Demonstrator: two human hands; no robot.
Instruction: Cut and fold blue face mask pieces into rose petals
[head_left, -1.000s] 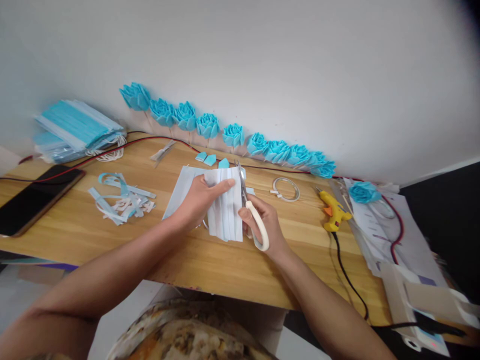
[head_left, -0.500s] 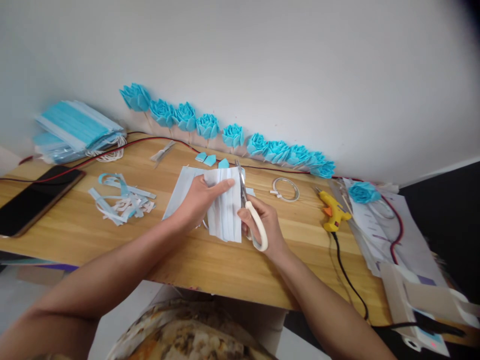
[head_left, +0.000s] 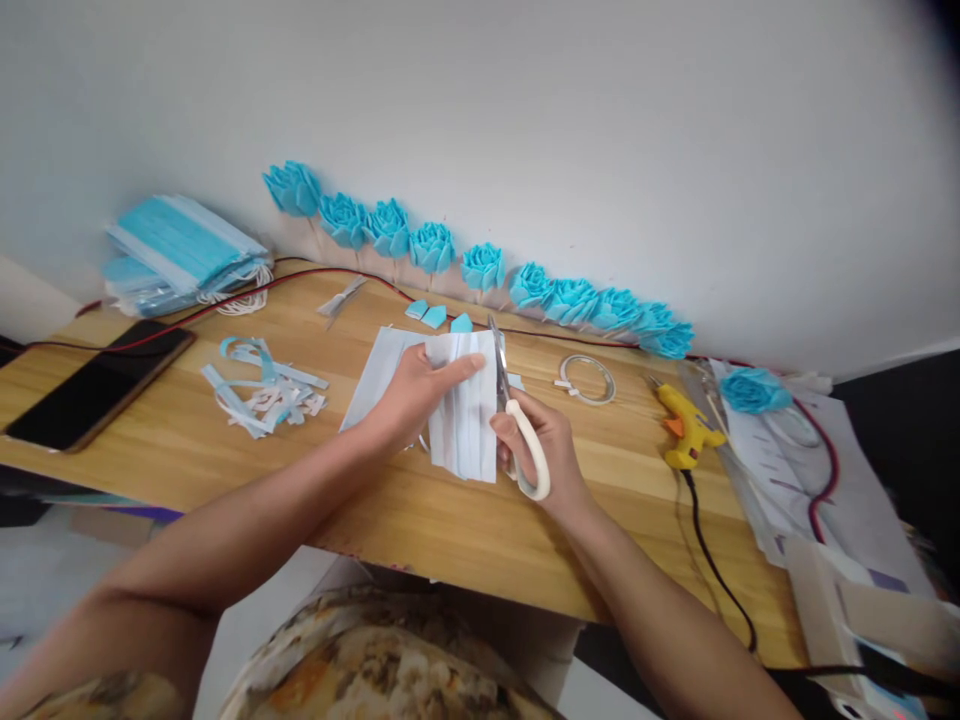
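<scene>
Left hand (head_left: 412, 395), partly hidden behind pleated mask fabric (head_left: 466, 430), pinches it; right hand (head_left: 556, 455) grips scissors (head_left: 517, 412) along its right edge.

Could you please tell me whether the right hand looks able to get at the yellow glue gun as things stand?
Probably yes, though the right hand would likely have to put down the white-handled scissors first; only wooden tabletop shows between it and the yellow glue gun.
</scene>
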